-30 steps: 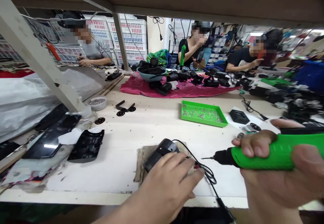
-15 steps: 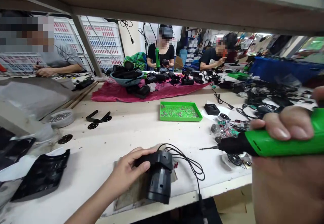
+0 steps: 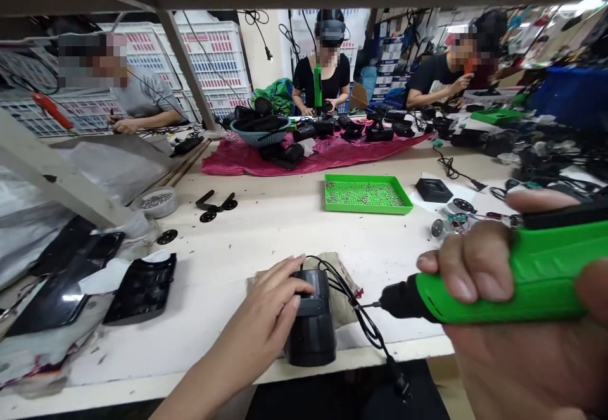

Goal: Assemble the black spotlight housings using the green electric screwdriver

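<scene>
White desk (image 3: pixel 256 233) across the whole scene! At right, the right hand (image 3: pixel 508 347) is wrapped around the green driver (image 3: pixel 546 274), levelled leftward, perhaps to keep its bit clear of the desk. The left hand (image 3: pixel 270 306) lies slightly spread over the black unit (image 3: pixel 311 341) at the near edge, apparently steadying it; the cloth (image 3: pixel 339 313) beneath likely cushions it. Farther off, the tray (image 3: pixel 365 210) keeps small metal pieces (image 3: pixel 380 194) corralled.

Tray (image 3: pixel 368 208) behind device (image 3: pixel 311 343); tub (image 3: pixel 164 211) left of tray; basket (image 3: pixel 263 139) on sheet (image 3: pixel 225 163) behind both
</scene>
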A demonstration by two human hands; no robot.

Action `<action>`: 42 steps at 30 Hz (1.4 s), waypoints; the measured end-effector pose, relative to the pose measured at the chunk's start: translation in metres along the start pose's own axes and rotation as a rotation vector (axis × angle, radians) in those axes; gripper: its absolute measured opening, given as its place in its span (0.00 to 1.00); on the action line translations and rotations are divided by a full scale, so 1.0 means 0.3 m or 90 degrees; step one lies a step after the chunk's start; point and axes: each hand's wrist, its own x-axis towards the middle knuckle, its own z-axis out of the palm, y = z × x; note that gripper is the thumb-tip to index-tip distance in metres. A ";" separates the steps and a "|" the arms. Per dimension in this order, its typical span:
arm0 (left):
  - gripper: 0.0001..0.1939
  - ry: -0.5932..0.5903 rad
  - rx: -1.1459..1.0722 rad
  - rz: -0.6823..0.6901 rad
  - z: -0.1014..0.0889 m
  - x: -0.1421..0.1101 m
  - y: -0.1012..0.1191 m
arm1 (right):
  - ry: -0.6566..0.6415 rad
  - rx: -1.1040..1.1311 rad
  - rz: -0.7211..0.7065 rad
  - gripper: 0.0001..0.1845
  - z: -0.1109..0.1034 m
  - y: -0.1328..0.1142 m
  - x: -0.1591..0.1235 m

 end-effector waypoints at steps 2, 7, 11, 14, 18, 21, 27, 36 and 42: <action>0.16 -0.020 -0.009 -0.001 0.008 -0.001 -0.003 | -0.017 0.042 0.027 0.16 0.031 0.013 -0.009; 0.14 0.014 -0.067 -0.018 0.016 0.016 -0.007 | -0.030 0.045 0.030 0.16 0.086 0.068 -0.039; 0.15 0.032 -0.088 -0.027 0.015 0.025 -0.003 | -0.049 0.043 0.042 0.16 0.102 0.099 -0.054; 0.16 0.018 -0.118 -0.031 0.010 0.024 -0.003 | -0.057 0.052 0.044 0.16 0.109 0.107 -0.061; 0.15 0.011 -0.143 -0.029 0.006 0.023 -0.008 | -0.059 0.052 0.039 0.16 0.119 0.118 -0.069; 0.17 0.027 -0.156 -0.013 0.007 0.024 -0.009 | -0.059 0.048 0.036 0.16 0.127 0.129 -0.073; 0.20 0.040 -0.168 -0.009 0.006 0.026 0.003 | -0.061 0.054 0.040 0.16 0.140 0.137 -0.073; 0.22 0.050 -0.178 -0.030 0.008 0.015 0.002 | -0.052 0.044 0.006 0.16 0.147 0.131 -0.072; 0.22 0.052 -0.178 -0.029 0.009 0.016 0.002 | -0.056 0.044 0.013 0.16 0.151 0.139 -0.079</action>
